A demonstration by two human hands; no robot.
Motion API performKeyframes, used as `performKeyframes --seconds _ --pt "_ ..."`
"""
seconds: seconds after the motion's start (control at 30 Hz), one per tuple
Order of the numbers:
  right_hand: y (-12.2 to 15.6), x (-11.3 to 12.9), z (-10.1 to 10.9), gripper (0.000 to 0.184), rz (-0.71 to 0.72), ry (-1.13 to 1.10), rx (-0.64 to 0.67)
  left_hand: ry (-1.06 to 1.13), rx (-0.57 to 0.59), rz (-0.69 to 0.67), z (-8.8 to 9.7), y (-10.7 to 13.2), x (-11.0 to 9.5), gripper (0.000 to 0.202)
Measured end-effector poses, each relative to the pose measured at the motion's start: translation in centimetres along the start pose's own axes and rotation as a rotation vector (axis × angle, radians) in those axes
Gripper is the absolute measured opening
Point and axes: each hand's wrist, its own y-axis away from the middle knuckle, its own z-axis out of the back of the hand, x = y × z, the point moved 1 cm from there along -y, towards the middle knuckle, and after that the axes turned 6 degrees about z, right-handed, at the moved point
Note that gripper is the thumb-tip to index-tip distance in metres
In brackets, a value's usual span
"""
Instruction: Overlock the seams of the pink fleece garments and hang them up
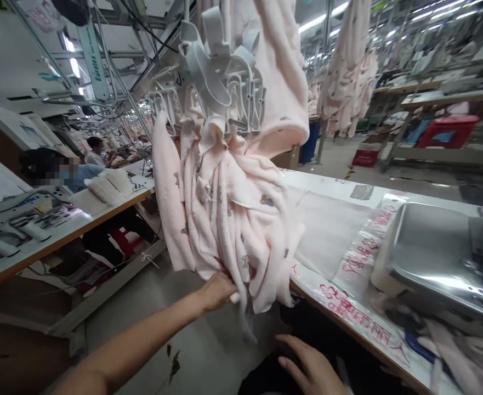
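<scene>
A bunch of pale pink fleece garment pieces (pixel 225 203), printed with small dark motifs, hangs from white plastic hanger clips (pixel 245 104) in front of me. My left hand (pixel 219 292) reaches forward to the lower edge of the bunch, its fingers closed on the pink fleece. A narrow strip of cloth trails below that hand. Lower right, over my dark-clothed lap, my right hand (pixel 312 365) has its fingers extended and slightly apart, with nothing seen in it. It is apart from the hanging cloth.
On the right, a white worktable (pixel 323 230) carries a shiny metal tray-like box (pixel 434 247) and plastic sheeting with red writing. To the left stands a sewing table (pixel 72 225) with thread spools, a folded fabric stack (pixel 107 189) and a person (pixel 56 167) behind it. More pink pieces (pixel 344 82) hang farther back.
</scene>
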Motion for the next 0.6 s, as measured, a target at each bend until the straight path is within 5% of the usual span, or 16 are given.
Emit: performKeyframes --seconds 0.1,0.17,0.23,0.3,0.43,0.5,0.6 --pt "0.2 1.5 -0.4 0.052 0.085 -0.091 -0.072 0.036 -0.087 -0.051 8.2 -0.5 -3.7 0.015" --pt "-0.1 3.7 -0.4 0.065 0.222 -0.117 -0.154 0.134 -0.35 -0.011 14.5 -1.6 -6.0 0.031" --pt "-0.2 6.0 0.4 0.051 0.321 -0.131 -0.245 0.223 -0.606 -0.027 20.1 -3.1 -8.0 0.036" --pt "0.5 7.3 2.2 0.029 0.336 -0.14 -0.297 0.214 -0.731 -0.008 23.8 -4.6 -9.3 0.038" --pt "5.9 6.4 8.7 0.025 0.178 -0.145 -0.367 0.168 -0.743 0.074 25.1 -6.9 -10.1 0.05" --pt "10.0 5.3 12.1 0.04 0.098 -0.187 -0.381 0.263 -0.571 0.082 23.9 -8.1 -10.0 0.055" --pt "14.9 4.8 16.0 0.04 0.008 -0.222 -0.27 0.546 -0.159 0.124 22.2 -10.8 -9.9 0.055"
